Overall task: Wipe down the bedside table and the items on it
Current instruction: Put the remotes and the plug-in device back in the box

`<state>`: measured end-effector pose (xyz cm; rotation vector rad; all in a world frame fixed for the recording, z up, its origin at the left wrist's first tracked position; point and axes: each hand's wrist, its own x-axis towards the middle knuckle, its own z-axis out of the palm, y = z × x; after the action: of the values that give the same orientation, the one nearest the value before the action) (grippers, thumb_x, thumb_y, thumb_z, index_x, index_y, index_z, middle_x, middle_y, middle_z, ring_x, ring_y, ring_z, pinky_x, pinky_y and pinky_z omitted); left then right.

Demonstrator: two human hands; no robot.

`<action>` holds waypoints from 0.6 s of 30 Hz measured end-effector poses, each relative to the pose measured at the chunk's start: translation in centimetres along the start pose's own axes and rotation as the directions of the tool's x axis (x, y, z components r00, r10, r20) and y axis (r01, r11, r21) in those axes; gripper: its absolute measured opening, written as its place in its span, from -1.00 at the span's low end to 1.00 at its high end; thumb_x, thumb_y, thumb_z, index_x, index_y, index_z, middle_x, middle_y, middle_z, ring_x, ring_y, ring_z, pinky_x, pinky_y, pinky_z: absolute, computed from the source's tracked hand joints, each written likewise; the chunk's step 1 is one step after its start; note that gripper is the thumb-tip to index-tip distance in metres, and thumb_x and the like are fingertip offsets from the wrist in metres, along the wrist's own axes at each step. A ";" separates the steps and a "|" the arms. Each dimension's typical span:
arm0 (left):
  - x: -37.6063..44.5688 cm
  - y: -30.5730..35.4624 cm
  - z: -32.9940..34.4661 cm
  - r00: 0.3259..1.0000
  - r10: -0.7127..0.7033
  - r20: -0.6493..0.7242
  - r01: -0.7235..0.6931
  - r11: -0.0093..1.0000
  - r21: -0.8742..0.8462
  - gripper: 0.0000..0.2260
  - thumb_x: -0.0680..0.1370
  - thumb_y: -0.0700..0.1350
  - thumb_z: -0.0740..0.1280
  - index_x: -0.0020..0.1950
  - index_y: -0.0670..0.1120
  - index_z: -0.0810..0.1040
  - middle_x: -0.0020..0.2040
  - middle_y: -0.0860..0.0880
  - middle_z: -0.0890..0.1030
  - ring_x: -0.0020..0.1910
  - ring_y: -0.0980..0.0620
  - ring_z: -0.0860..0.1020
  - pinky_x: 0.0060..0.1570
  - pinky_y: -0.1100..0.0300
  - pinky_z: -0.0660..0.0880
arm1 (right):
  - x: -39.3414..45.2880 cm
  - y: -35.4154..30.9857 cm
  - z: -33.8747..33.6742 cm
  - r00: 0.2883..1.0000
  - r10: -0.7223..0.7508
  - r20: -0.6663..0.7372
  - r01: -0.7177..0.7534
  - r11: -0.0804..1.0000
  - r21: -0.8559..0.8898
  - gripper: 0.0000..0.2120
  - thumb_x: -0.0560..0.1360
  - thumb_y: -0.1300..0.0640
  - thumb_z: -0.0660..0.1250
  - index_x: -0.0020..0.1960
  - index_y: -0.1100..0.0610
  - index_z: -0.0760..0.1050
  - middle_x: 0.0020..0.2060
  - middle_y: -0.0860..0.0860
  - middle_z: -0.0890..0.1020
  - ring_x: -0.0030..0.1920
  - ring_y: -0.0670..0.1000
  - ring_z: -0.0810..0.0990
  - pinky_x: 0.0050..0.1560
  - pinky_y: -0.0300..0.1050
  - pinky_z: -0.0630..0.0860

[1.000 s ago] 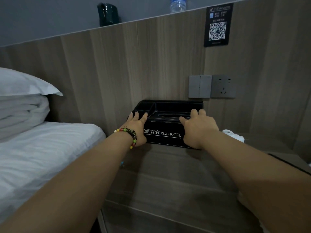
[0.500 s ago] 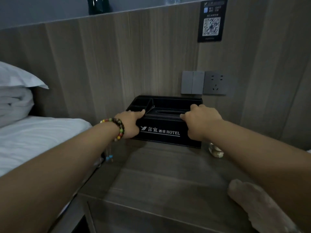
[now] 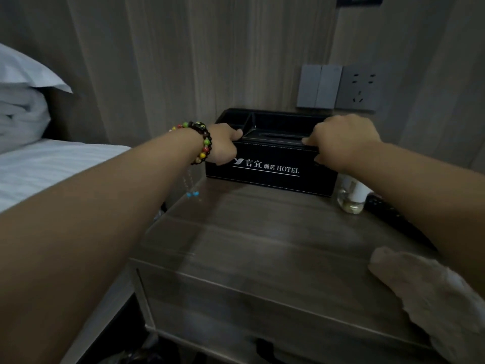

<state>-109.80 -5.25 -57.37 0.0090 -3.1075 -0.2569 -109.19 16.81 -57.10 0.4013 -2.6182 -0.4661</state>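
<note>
A black tissue box [image 3: 270,164] printed with white HOTEL lettering stands at the back of the dark wooden bedside table [image 3: 252,248], against the wall panel. My left hand [image 3: 223,143], with a beaded bracelet on the wrist, grips the box's left end, thumb over the top edge. My right hand [image 3: 341,140] grips the right end, fingers curled over the top. A grey-beige cloth [image 3: 430,292] lies on the table's front right corner, under my right forearm.
A small glass bottle with a white part [image 3: 351,198] stands right of the box, and a black remote [image 3: 393,219] lies beside it. Switches and a socket [image 3: 338,88] sit on the wall above. A white bed with pillows [image 3: 31,158] lies to the left.
My view has dropped and come closer to the table. Both hands went from lying flat against the box to curling round its ends. The cloth and bottle came into sight.
</note>
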 end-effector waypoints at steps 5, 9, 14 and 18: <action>-2.0 1.0 1.0 1.000 -0.011 -0.019 0.013 0.995 0.096 -0.31 0.56 -0.17 0.21 0.57 -0.10 -0.13 0.58 -0.08 -0.07 0.55 -0.12 -0.06 0.48 0.12 -0.01 | -0.6 1.1 -2.2 0.968 -0.100 0.230 0.090 0.995 0.051 -0.47 0.55 -0.16 0.24 0.48 -0.07 0.27 0.33 0.10 0.44 0.29 0.17 0.45 0.15 0.00 0.46; -4.2 3.9 2.3 0.987 -0.025 -0.159 0.026 1.000 0.005 -0.15 0.49 -0.09 0.33 0.55 -0.16 -0.21 0.58 -0.12 -0.10 0.55 -0.11 -0.10 0.51 -0.01 0.03 | -5.9 3.5 -5.4 0.979 -0.124 0.162 0.005 0.807 0.591 -0.36 0.53 -0.11 0.29 0.53 -0.03 0.15 0.44 0.01 0.36 0.43 0.03 0.33 0.37 -0.16 0.26; -8.7 10.5 3.8 0.952 0.194 -0.239 -0.239 0.954 -0.178 -0.21 0.47 -0.18 0.30 0.57 -0.06 -0.10 0.58 -0.06 -0.04 0.55 0.01 -0.07 0.51 0.09 0.01 | -18.7 7.8 -5.0 0.892 0.426 -0.149 -0.055 0.429 0.902 -0.67 0.49 0.16 0.37 0.22 -0.07 0.52 0.07 -0.16 0.60 0.06 -0.24 0.55 0.20 -0.32 0.40; -10.9 14.9 4.6 0.884 0.382 -0.270 -0.406 0.913 -0.036 -0.34 0.46 -0.16 0.28 0.53 -0.04 0.12 0.52 -0.04 0.18 0.51 -0.01 0.13 0.45 0.11 0.18 | -24.3 8.9 -2.4 0.764 0.644 -0.041 -0.183 0.277 0.943 -0.72 0.46 0.27 0.35 0.11 0.00 0.57 -0.04 -0.10 0.64 -0.10 -0.31 0.57 -0.04 -0.50 0.42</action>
<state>-99.08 10.31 -59.74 -0.5424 -2.7505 -0.3514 -88.98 32.78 -60.80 0.0368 -2.1111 1.2256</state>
